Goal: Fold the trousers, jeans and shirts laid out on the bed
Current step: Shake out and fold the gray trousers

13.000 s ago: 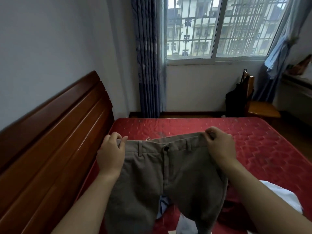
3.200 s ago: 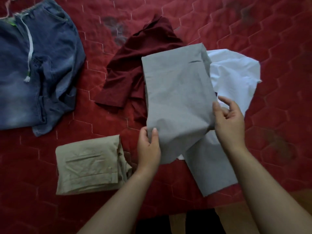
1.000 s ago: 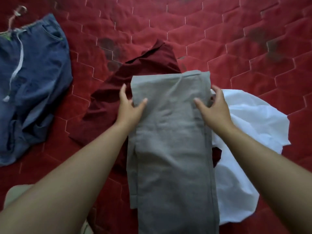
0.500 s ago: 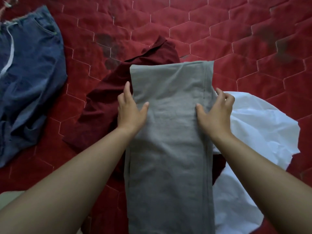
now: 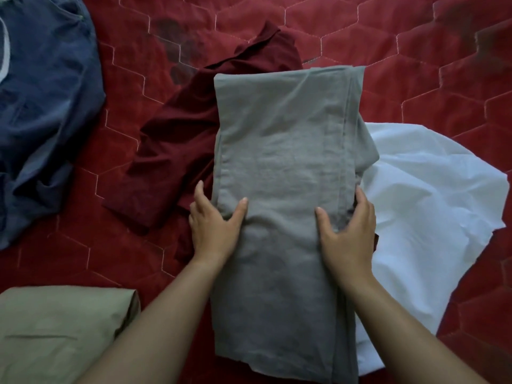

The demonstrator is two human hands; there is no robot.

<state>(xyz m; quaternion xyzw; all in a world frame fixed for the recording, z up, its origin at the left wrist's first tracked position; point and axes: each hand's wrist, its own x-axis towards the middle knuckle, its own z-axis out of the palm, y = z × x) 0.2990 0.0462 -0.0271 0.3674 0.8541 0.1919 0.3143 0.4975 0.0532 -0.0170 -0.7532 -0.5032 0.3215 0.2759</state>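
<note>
The grey trousers (image 5: 285, 195) lie folded lengthwise in a long strip down the middle of the red quilted bed (image 5: 360, 31), their far end squared off, their near end running toward the bottom of the view. Both hands grip them about halfway along. The left hand (image 5: 214, 223) pinches the left edge, thumb on top of the cloth and fingers spread flat alongside and under the fold. The right hand (image 5: 346, 234) does the same on the right edge, thumb laid over the top, fingers curled around the bunched side seam.

Clothes crowd in all around. A dark red shirt (image 5: 177, 151) sprawls crumpled beneath the trousers' left side, collar poking out past the far end; a good part of it is buried under the grey cloth. A white shirt (image 5: 432, 206) is spread on the right, also partly covered by the trousers and the right forearm. The jeans (image 5: 47, 106) sit well apart at the far left, cut off by the edge of the view. Near the left forearm a pair of tan trousers (image 5: 55, 328) lies already folded, its lower part out of view. Dark smudges mark the bed cover beyond the red shirt; I cannot tell what they are.
</note>
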